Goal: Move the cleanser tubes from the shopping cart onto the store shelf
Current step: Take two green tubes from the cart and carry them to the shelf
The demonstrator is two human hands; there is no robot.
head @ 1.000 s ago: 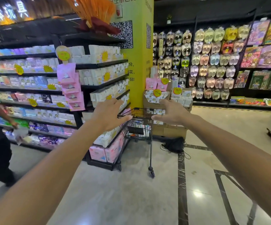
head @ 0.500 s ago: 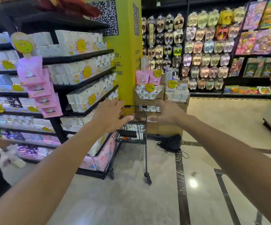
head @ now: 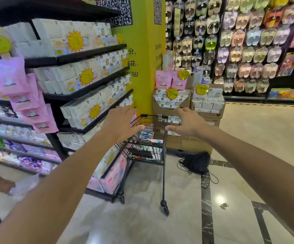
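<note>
Both hands out over the shopping cart [head: 148, 147]!
Left hand [head: 120, 123] and right hand [head: 189, 123] spread wide, holding nothing; cleanser tubes [head: 147, 134] inside the basket.

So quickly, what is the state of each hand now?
Left hand: open, holding nothing.
Right hand: open, holding nothing.
</note>
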